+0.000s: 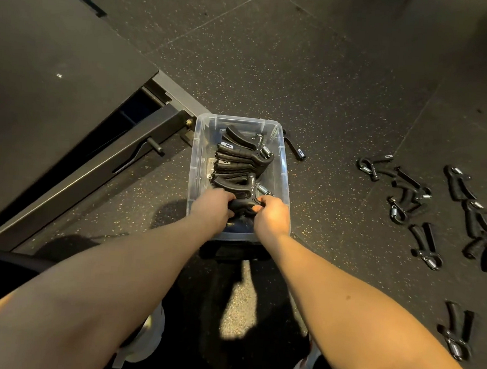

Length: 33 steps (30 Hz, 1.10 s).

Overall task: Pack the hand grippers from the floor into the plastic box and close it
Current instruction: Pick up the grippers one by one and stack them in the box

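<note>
Box (199,141) on floor (330,75), centre. Bench (56,84) to its left, frame end near the box's far left corner. Packed grippers (238,161) in a row inside, far end to middle. At the near end, left hand (212,208) and right hand (273,215) grip held gripper (243,206) between them. Loose grippers (425,202) scattered well right of box; lone gripper (456,334) nearer the person.
</note>
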{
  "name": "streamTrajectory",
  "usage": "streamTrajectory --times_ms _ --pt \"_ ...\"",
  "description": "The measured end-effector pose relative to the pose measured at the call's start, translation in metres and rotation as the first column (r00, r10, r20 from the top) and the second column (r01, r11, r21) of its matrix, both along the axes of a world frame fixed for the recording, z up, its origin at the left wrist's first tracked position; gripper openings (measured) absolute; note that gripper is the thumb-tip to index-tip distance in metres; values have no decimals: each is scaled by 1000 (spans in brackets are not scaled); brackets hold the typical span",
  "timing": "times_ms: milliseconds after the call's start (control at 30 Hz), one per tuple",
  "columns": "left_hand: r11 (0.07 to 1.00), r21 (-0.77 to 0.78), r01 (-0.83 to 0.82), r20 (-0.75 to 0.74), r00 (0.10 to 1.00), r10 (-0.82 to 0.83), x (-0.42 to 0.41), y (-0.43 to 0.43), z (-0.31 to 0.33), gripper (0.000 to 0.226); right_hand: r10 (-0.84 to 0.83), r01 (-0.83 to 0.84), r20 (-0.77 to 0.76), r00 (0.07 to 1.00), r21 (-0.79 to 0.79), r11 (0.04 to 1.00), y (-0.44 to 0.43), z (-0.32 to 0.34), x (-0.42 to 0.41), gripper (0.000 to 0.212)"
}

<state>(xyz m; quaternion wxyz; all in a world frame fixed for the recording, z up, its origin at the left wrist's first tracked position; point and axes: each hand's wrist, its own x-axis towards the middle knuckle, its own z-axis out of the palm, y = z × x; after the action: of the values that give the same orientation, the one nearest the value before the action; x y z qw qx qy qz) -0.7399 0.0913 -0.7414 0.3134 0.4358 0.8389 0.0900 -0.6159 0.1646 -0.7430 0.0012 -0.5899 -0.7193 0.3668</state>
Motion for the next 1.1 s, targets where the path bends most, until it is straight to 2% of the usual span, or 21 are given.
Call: streamTrajectory --times_ms 67,133,167,233,267,300,333,400,467,567,667,800,967,1100 --pt "992 -33 118 -160 980 -122 -7 2 8 26 132 -138 68 989 86 987 1 3 2 21" --pt "985 -16 172 -191 966 -172 -17 1 12 24 289 -342 245 926 213 915 7 11 6 8" --pt "982 6 187 -180 967 -182 -23 0 12 25 347 -443 320 881 304 844 12 16 8 11" --pt "977 23 211 -136 969 -206 -31 -2 14 28 467 -623 413 782 496 605 27 21 13 29" --pt "975 18 223 -119 968 -219 -33 -2 15 31 539 -696 445 715 524 491 36 23 14 45" --pt "971 9 238 -109 966 -235 -36 -1 16 33 614 -771 480 627 495 401 46 24 15 65" --pt "967 -8 254 -106 961 -254 -37 -1 16 35 683 -835 495 538 425 351 55 26 14 84" --pt "958 -38 283 -118 951 -285 -36 1 16 37 775 -913 483 408 239 331 70 30 6 102" --pt "958 -63 281 -120 950 -287 -32 3 14 38 809 -951 507 299 91 295 80 29 -8 102" --pt "959 -103 263 -146 950 -277 -26 9 8 35 769 -977 617 167 -1 213 83 21 -24 101" --pt "961 -151 233 -162 953 -257 -22 17 4 33 732 -976 662 159 -7 219 87 10 -26 102" --pt "975 -161 150 -108 980 -169 -16 22 -3 35 683 -982 713 157 41 184 90 1 -22 102" --pt "989 -65 -135 69 988 140 1 13 -28 43 697 -973 700 159 -7 229 87 0 -27 98" --pt "930 -22 -367 237 902 362 -1 14 -40 44 693 -957 704 153 -68 281 84 -2 -37 93"
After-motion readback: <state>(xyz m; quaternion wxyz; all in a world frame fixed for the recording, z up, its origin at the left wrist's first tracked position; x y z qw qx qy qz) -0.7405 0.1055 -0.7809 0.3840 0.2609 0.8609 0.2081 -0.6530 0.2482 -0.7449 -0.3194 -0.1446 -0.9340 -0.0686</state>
